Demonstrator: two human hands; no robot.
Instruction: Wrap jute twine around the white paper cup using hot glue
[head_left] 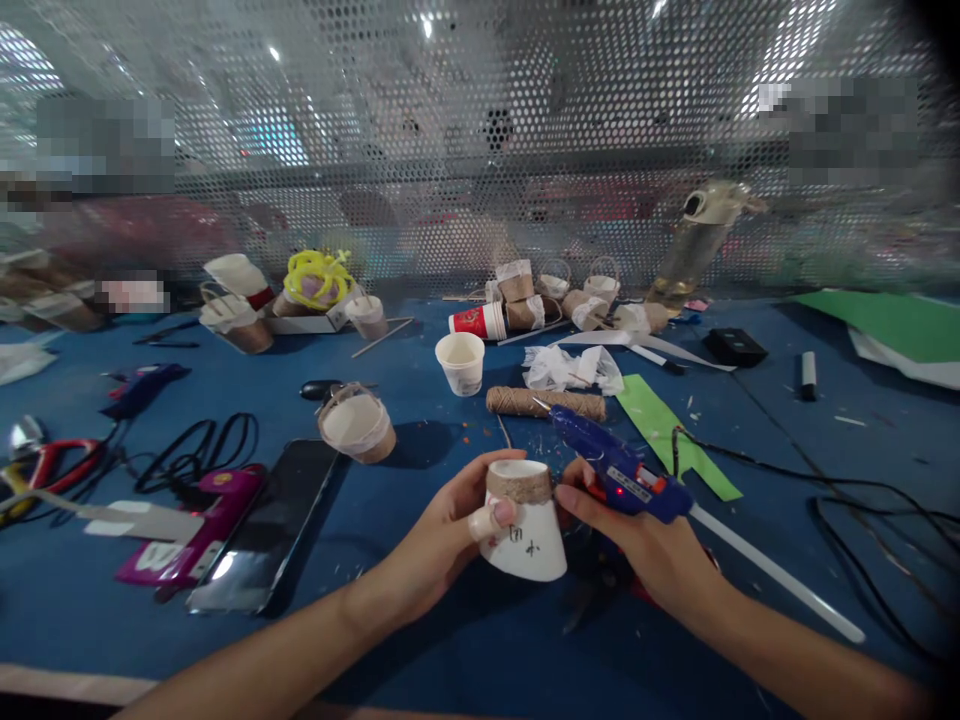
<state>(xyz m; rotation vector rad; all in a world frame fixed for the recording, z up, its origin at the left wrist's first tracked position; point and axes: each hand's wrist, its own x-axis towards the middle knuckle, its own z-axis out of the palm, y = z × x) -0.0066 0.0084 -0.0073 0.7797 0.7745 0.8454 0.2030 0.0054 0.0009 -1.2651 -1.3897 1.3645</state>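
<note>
My left hand [450,525] is wrapped round a white paper cup [525,535] held upside down, with brown twine wound round its narrow end. A plaster covers the thumb. My right hand [645,535] grips a blue hot glue gun [619,465], its nozzle pointing up and left, away from the cup. A white glue stick [780,575] juts out behind the gun. The fingertips of the right hand also touch the cup's side. A roll of brown twine [544,402] lies just beyond the cup.
On the blue table [420,620] lie a phone [270,520], a pink glue gun [195,535], scissors [52,465], black cables [847,490], green paper strip [667,430], an empty white cup [460,362] and several twine-wrapped cup baskets [357,424]. A perforated metal screen [480,130] closes the back.
</note>
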